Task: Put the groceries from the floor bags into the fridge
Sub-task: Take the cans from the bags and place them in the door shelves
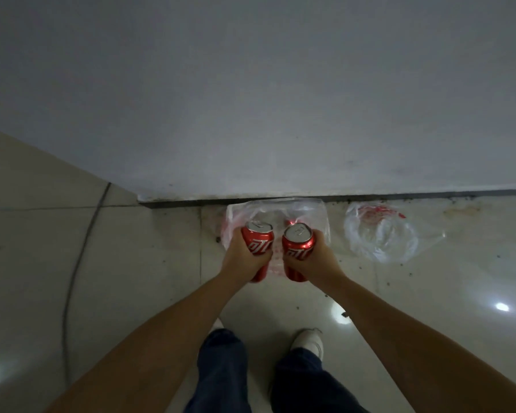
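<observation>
Two red cans up in the air, one per hand! The left hand (243,257) has its grip wrapped round the left can (258,244), fingers curled across the white script logo, which is partly covered and unreadable from here. The right hand (312,259) grips the right can (298,248) the same way, silver top and pull tab facing the camera. Both cans are held side by side, just apart, above a clear plastic bag (316,217) with red print, lying on the floor against the base of a grey-white wall (251,99). A second, crumpled clear bag (382,234) sits to its right, red lettering too blurred to read. Glossy pale floor tiles (149,263), speckled with dirt, glare spots shining. Dark trousers (221,374) and a white shoe (309,341) below.
</observation>
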The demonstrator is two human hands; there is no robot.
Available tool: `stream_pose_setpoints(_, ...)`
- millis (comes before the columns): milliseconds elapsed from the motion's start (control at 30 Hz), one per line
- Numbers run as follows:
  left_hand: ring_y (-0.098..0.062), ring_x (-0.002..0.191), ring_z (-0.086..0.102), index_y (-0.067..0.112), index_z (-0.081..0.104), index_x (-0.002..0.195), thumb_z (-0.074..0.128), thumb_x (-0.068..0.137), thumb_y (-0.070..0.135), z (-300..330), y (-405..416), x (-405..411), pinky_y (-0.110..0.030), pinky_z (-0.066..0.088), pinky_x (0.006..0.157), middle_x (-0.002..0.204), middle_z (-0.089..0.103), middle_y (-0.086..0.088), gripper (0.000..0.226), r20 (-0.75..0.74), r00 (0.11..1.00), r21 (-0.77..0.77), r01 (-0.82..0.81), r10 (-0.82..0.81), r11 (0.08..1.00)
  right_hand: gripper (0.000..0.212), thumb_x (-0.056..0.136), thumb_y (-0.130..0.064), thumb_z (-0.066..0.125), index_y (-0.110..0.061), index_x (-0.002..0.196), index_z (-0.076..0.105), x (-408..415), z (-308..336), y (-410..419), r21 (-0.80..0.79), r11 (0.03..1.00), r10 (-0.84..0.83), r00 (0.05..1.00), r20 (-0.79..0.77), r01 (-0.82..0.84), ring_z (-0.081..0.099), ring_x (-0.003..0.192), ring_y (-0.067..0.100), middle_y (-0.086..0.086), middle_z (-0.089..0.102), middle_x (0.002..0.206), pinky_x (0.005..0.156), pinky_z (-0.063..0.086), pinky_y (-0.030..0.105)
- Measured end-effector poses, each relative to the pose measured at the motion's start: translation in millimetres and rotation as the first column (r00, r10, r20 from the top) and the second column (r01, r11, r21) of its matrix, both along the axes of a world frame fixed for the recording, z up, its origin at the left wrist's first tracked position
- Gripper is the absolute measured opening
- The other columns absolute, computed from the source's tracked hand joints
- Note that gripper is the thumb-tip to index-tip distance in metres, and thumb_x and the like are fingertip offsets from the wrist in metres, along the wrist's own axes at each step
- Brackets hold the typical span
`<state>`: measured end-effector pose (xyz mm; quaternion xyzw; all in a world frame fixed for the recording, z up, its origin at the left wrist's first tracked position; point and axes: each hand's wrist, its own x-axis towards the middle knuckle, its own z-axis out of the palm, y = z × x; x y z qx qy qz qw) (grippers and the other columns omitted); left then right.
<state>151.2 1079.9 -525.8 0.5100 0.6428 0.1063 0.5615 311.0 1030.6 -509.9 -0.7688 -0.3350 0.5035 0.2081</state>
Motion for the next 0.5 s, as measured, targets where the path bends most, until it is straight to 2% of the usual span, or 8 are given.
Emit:
stream_pose_setpoints(100, -0.022, 0.118, 0.052, 0.012, 0.033, 0.134, 0.082, 0.069, 0.018, 74.2, 0.8, -4.1, -0.039, 0.044, 0.102, 0.129, 0.052, -0.006, 0.082, -0.005, 0.999, 0.013, 0.041, -0.041, 0.999, 0.082, 0.064, -0.029, 0.085, -0.016, 0.131, 0.041, 2.1, 61.1, -6.3, -0.012, 0.999, -0.033, 0.999, 0.012, 0.033, 0.060, 0.111, 0.017, 0.000, 0.061, 0.119, 0.097, 0.051, 0.041)
stream_pose_setpoints(167, -0.023, 0.116, 0.054, 0.015, 0.035, 0.132, 0.083, 0.067, 0.021, 119.6, 2.8, -8.2, -0.042, 0.046, 0.100, 0.128, 0.053, -0.006, 0.081, -0.037, 0.998, 0.032, 0.052, -0.050, 0.998, 0.078, 0.066, -0.026, 0.084, -0.015, 0.129, 0.041, 4.8, 104.9, -9.5, 0.003, 0.997, -0.080, 0.997, -0.010, 0.080, 0.060, 0.107, 0.015, -0.002, 0.060, 0.117, 0.095, 0.050, 0.036)
stream_pose_setpoints(267, -0.024, 0.110, 0.057, 0.015, 0.039, 0.128, 0.084, 0.064, 0.023, 189.0, 4.0, -10.3, -0.040, 0.048, 0.094, 0.123, 0.055, -0.007, 0.078, -0.061, 0.997, 0.071, 0.042, -0.038, 0.997, 0.074, 0.070, -0.019, 0.082, -0.013, 0.130, 0.039, 10.9, 178.0, -15.0, 0.059, 0.984, -0.168, 0.986, -0.021, 0.169, 0.053, 0.100, 0.011, -0.006, 0.054, 0.111, 0.089, 0.044, 0.028)
stream_pose_setpoints(400, -0.025, 0.111, 0.057, 0.014, 0.041, 0.126, 0.083, 0.066, 0.023, 273.3, 1.1, -1.8, -0.042, 0.047, 0.096, 0.122, 0.058, -0.007, 0.074, -0.047, 0.998, 0.119, 0.051, -0.045, 0.992, 0.073, 0.070, -0.018, 0.082, -0.012, 0.130, 0.040, 19.2, 263.3, -29.9, 0.114, 0.953, -0.280, 0.959, -0.032, 0.282, 0.053, 0.102, 0.014, -0.002, 0.054, 0.113, 0.089, 0.044, 0.029)
stream_pose_setpoints(500, -0.023, 0.114, 0.055, 0.015, 0.038, 0.130, 0.082, 0.069, 0.023, 322.4, -4.4, 12.4, -0.041, 0.045, 0.100, 0.125, 0.056, -0.004, 0.076, 0.022, 0.997, 0.118, 0.077, -0.080, 0.990, 0.073, 0.069, -0.018, 0.083, -0.011, 0.128, 0.040, 24.6, 311.8, -46.4, 0.136, 0.924, -0.355, 0.934, -0.033, 0.356, 0.054, 0.105, 0.017, -0.001, 0.054, 0.111, 0.092, 0.045, 0.033)
